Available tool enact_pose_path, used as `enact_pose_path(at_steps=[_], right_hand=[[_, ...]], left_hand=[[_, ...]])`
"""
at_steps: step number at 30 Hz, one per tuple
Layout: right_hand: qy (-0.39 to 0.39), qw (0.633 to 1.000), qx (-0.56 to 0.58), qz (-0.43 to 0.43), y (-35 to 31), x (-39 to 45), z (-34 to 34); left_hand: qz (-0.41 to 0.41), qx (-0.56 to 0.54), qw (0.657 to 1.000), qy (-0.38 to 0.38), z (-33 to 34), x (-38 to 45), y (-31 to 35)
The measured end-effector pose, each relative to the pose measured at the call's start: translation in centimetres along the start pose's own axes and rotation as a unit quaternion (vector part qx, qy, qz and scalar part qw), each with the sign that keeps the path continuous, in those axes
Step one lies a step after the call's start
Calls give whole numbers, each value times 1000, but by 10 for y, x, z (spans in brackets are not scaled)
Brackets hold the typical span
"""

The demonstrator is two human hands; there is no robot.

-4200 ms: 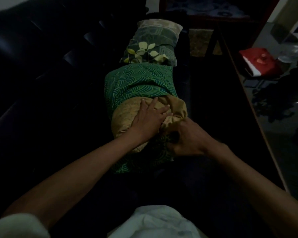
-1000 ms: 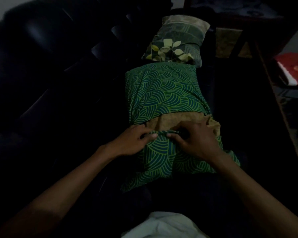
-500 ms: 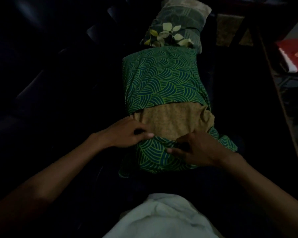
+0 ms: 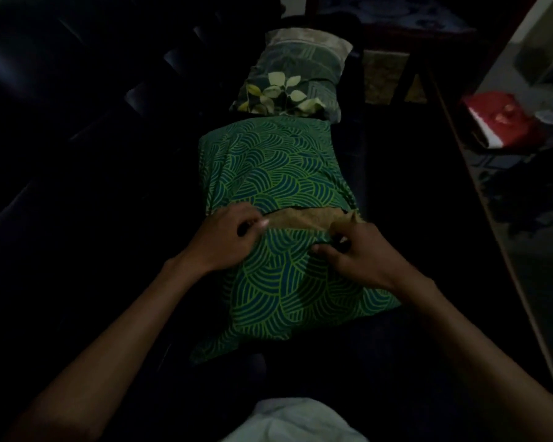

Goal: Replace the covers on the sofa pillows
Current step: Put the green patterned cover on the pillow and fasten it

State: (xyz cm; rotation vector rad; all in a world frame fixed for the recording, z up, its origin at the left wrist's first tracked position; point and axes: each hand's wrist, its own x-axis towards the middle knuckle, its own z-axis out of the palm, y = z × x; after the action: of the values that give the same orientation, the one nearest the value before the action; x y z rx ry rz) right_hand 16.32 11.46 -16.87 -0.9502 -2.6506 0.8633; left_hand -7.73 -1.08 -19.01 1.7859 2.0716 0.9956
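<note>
Now that the tan gap has narrowed since a moment ago, both hands, left hand (image 4: 227, 239) and right hand (image 4: 358, 253), pinch the green cover (image 4: 278, 173) flap over the pillow (image 4: 304, 217) between them, nearly closing it.

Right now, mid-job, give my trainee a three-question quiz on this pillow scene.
1. True or false: the green patterned cover fully hides the tan pillow.
2. Which hands hold the cover's near flap? A) left only B) right only C) both
3. What lies just beyond the green pillow on the dark sofa?

Key: 1. False, a tan strip shows. 2. C, left hand and right hand. 3. A leaf-print pillow.
</note>
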Motion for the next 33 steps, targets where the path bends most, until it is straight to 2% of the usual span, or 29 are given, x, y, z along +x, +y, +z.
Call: enact_pose_path(at_steps=[3,5,7,9,11,13,16,18,21,22,24,26,28,30,33], right_hand=[[-71,997,34,-9,-1,0,30],[-103,993,35,-50,-6,-13,48],[-134,987,31,-84,-10,-32,50],[-113,987,8,-113,-5,-47,36],[-54,988,-49,-133,4,-57,14],[15,973,-166,-160,13,-61,-7],[14,956,-270,-114,25,-61,-25],[31,955,-279,-91,28,-56,-34],[86,972,-192,-107,19,-31,-49],[102,975,-163,-110,12,-19,-51],[128,983,-88,-95,4,5,-48],[137,988,24,-65,6,22,-36],[117,987,97,-52,9,33,-23],[74,987,126,-73,7,41,-15],[36,983,160,-86,5,60,-6]], left_hand=[[69,-43,996,-22,21,30,32],[91,-48,992,-76,37,52,57],[94,16,984,-153,60,68,67],[105,174,958,-201,79,70,63],[111,256,939,-204,86,66,56],[107,266,937,-197,84,66,52],[97,265,937,-207,79,69,56],[81,274,933,-220,80,74,62],[76,304,912,-265,82,87,71],[58,261,918,-294,78,92,71],[5,95,939,-331,61,97,65],[-31,-73,959,-273,27,85,61],[-84,-167,947,-259,-5,58,61],[-92,-168,939,-286,-28,20,53],[-111,-16,972,-206,-59,-22,23]])
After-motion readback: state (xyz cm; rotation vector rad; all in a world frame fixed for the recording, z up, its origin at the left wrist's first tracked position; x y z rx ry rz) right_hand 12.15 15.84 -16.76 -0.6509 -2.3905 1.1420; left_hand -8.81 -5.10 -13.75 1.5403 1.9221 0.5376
